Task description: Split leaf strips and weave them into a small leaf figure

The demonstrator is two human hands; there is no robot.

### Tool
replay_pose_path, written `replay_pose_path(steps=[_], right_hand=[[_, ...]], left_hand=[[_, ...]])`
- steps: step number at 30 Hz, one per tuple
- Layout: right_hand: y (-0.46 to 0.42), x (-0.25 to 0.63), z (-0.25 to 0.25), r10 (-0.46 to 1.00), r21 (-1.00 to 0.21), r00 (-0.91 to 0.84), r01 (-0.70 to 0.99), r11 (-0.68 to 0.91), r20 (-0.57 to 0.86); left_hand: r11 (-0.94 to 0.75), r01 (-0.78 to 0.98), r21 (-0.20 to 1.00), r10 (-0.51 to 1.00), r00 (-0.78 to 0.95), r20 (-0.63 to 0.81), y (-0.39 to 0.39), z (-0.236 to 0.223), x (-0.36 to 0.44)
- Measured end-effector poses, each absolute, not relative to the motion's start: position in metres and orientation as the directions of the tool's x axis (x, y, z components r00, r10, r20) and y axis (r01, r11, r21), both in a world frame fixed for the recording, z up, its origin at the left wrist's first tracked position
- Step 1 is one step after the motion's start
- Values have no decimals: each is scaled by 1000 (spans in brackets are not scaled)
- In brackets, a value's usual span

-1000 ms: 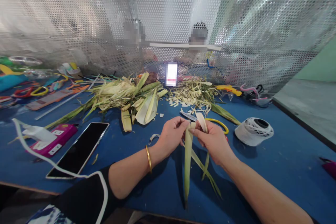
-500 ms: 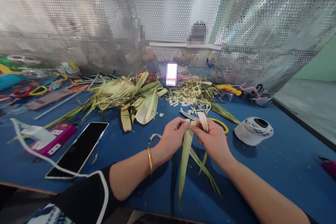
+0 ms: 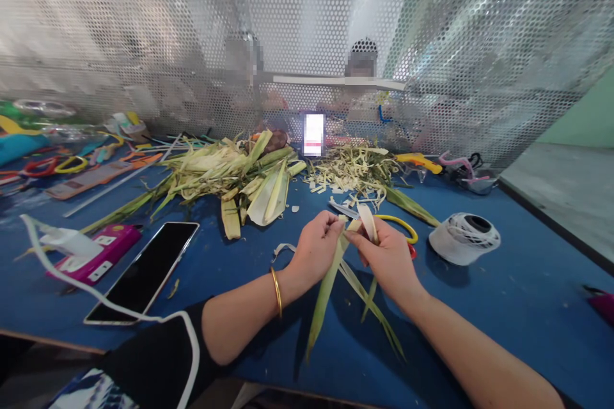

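Observation:
My left hand (image 3: 316,248) and my right hand (image 3: 387,257) meet above the blue table (image 3: 503,307), both pinched on the top ends of long green-yellow leaf strips (image 3: 326,291). One broad strip hangs from the left fingers and slants down to the left. Thinner strips trail down under my right hand. A pale curled strip end (image 3: 368,220) sticks up between the thumbs. A gold bangle (image 3: 277,291) sits on my left wrist.
A heap of leaves (image 3: 230,176) and cut scraps (image 3: 355,169) lie behind the hands. A dark phone (image 3: 144,271) and pink case (image 3: 93,255) rest at left, a white thread spool (image 3: 464,239) at right, yellow-handled scissors (image 3: 400,225) under my right hand. Perforated metal screen (image 3: 144,45) behind.
The broad strip's lower end has swung to the left, from hanging nearly straight down to slanting. Both hands stay pinched at its top, nearly in place.

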State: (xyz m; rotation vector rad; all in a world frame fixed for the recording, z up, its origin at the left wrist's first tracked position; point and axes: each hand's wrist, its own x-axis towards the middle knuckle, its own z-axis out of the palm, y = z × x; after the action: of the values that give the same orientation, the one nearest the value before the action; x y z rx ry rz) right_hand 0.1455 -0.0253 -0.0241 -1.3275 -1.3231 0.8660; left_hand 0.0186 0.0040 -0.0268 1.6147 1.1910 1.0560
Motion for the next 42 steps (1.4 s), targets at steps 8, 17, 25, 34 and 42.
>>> replay_pose_path(steps=[8,17,25,34,42], right_hand=[[-26,143,-26,978,-969,140,214,123,155],[-29,137,-23,998,-991,65,134,17,25],[-33,136,-23,996,-979,63,199,50,63],[-34,135,-23,996,-981,41,183,72,81],[-35,132,-19,999,-993,-15,107,-48,-50]], left_hand=[[-198,263,944,969,197,148,5,-30,18],[-195,255,947,973,170,155,9,-37,18],[-192,238,952,978,127,166,10,-37,18],[-198,239,951,978,117,174,11,-39,17],[-146,146,978,989,62,138,11,-36,18]])
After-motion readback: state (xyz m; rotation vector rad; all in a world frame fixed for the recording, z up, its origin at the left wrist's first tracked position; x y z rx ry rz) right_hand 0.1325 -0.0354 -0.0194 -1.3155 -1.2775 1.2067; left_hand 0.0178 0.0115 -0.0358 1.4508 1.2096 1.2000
